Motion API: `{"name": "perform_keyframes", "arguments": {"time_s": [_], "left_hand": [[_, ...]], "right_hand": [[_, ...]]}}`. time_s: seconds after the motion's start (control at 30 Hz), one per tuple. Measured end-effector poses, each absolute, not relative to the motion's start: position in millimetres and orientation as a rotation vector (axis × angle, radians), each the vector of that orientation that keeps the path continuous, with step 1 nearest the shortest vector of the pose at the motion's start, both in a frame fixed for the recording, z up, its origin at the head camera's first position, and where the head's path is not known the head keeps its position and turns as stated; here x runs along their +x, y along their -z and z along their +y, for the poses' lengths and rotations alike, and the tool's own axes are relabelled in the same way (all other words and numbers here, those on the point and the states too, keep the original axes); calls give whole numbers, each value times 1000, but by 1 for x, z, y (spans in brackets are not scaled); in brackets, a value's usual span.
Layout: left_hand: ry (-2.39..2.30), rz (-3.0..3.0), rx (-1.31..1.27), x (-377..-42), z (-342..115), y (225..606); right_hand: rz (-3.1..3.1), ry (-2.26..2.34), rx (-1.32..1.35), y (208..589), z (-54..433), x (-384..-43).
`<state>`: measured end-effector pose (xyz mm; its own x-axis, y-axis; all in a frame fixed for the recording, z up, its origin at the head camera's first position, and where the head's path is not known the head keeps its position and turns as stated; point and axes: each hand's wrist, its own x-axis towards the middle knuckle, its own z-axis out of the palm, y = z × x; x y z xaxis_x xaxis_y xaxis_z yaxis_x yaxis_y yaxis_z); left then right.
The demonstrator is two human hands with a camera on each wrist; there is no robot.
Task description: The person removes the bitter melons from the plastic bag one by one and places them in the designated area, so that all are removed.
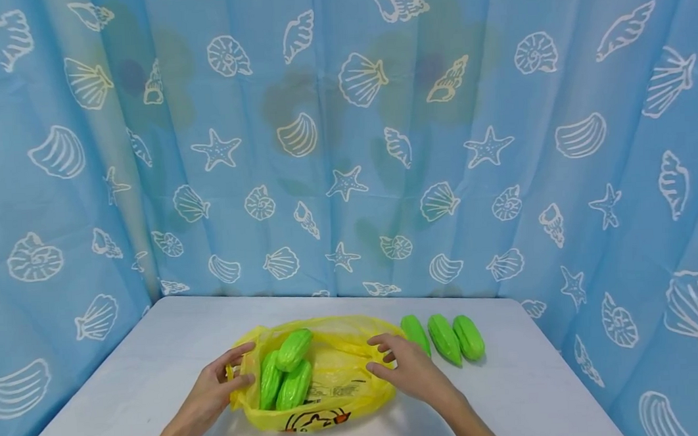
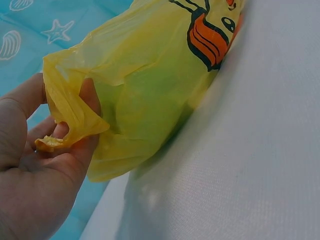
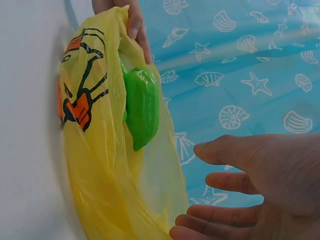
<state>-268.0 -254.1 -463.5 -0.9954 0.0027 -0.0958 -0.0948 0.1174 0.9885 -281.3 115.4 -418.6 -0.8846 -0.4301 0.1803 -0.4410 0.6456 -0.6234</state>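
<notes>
A yellow plastic bag lies on the white table with its mouth spread wide. Three glossy green bitter melons are piled at the left inside it, the top one resting across the others. My left hand grips the bag's left side; in the left wrist view, fingers of the left hand are hooked in the crumpled handle. My right hand hovers at the bag's right rim. In the right wrist view the right hand has its fingers spread, with nothing held.
Three more green bitter melons lie side by side on the white table, right of the bag and beyond my right hand. A blue curtain with white shells and starfish surrounds the table's back and sides.
</notes>
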Motion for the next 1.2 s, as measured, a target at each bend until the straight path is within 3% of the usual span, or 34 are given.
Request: {"name": "perform_keyframes", "arguments": {"time_s": [0.93, 1.2], "left_hand": [[-2006, 2330, -114, -268, -253, 464], [-2020, 2306, -116, -268, -253, 463]], "right_hand": [[-2850, -1175, 822, 414, 81, -287], [-2853, -1391, 826, 414, 68, -296]]}}
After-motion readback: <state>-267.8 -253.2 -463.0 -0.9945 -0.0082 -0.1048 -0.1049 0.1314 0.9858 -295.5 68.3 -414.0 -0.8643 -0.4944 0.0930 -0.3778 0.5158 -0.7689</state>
